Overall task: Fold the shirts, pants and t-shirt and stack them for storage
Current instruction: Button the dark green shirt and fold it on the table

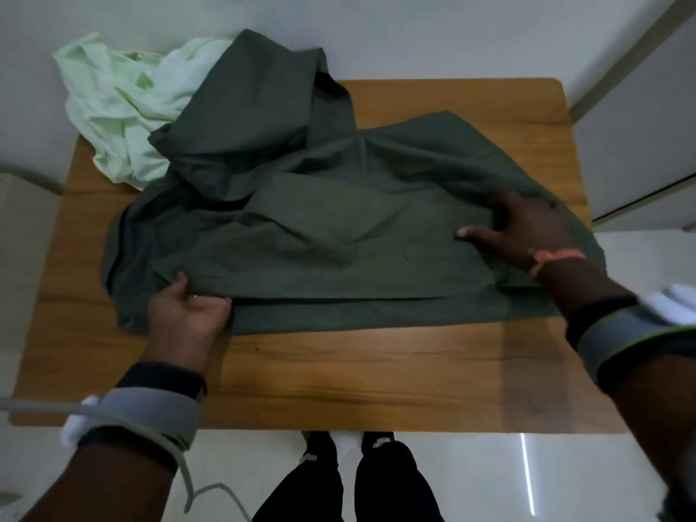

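dark green shirt half folded on the wooden table, both hands working its near edge.

from left to right: the pale green garment [124, 103] lies crumpled at about 10 o'clock, partly under the dark green shirt [339, 205], which spreads over the middle of the wooden table [339, 374] with a bunched sleeve or flap reaching toward 11 o'clock. the left hand [188, 303] at 7 o'clock pinches the folded near edge, fingers curled into the cloth. the right hand [523, 231] at 3 o'clock lies flat with fingers spread, pressing the fabric. likely risk: the bunched upper part gets trapped in the next fold and leaves a lumpy bundle, or drags the pale garment along.
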Demonstrator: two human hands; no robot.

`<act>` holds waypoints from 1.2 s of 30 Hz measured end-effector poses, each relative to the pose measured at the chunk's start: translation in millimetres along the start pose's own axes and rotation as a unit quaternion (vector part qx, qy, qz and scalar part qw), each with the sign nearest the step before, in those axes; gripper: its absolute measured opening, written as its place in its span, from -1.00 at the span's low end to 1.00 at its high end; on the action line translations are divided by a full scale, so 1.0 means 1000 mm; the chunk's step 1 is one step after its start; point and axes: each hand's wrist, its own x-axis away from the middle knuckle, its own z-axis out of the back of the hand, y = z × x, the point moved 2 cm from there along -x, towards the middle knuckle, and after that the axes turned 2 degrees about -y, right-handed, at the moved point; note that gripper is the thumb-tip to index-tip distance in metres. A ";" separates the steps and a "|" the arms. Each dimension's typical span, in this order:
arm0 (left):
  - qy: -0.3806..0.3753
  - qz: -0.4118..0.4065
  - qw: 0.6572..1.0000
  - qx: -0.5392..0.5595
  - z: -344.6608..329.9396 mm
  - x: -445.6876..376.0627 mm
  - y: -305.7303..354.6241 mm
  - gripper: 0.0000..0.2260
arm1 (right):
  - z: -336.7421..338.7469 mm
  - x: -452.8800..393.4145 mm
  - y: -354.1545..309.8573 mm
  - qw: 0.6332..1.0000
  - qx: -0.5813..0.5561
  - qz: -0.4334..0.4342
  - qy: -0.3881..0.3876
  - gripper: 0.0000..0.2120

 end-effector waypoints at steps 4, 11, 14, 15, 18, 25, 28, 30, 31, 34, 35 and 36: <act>0.017 0.025 0.992 -0.123 0.002 0.003 0.001 -0.80 | 0.013 0.013 0.021 0.991 -0.134 -0.017 -0.005 -0.50; 0.048 -0.477 0.520 -0.707 -0.024 0.018 0.019 -0.55 | 0.038 0.004 0.018 0.987 0.068 0.079 -0.122 -0.48; 0.013 -0.385 0.572 -0.725 -0.028 -0.006 0.011 -0.64 | 0.024 -0.007 0.027 0.985 0.133 0.064 -0.092 -0.49; -0.002 -0.397 0.614 -0.682 -0.027 -0.006 0.014 -0.71 | 0.020 -0.011 0.028 0.986 0.133 0.060 -0.078 -0.49; -0.056 -0.443 0.677 -0.585 -0.020 0.004 0.019 -0.85 | 0.021 -0.008 0.023 0.987 0.154 0.015 -0.052 -0.47; -0.094 -0.466 0.662 -0.580 0.011 0.001 0.006 -0.89 | 0.006 -0.026 -0.156 0.965 -0.212 0.137 -0.068 -0.61; -0.090 -0.459 0.668 -0.579 0.009 0.001 0.010 -0.90 | -0.016 -0.052 -0.241 0.941 -0.255 0.149 -0.162 -0.49; -0.085 -0.463 0.662 -0.583 0.005 0.000 0.009 -0.90 | -0.021 -0.063 -0.269 0.929 -0.257 0.158 -0.213 -0.54; -0.084 -0.462 0.662 -0.584 0.004 -0.004 0.011 -0.91 | -0.025 -0.069 -0.277 0.925 -0.262 0.156 -0.225 -0.63; -0.061 -0.446 0.664 -0.597 0.006 -0.017 0.019 -0.85 | -0.035 -0.088 -0.278 0.919 -0.357 0.081 -0.148 -0.80; -0.047 -0.452 0.644 -0.615 0.008 -0.021 0.021 -0.79 | -0.036 -0.091 -0.275 0.929 -0.352 0.056 -0.098 -0.80; -0.029 -0.468 0.614 -0.635 0.009 -0.025 0.024 -0.70 | -0.035 -0.088 -0.269 0.946 -0.315 0.053 -0.052 -0.79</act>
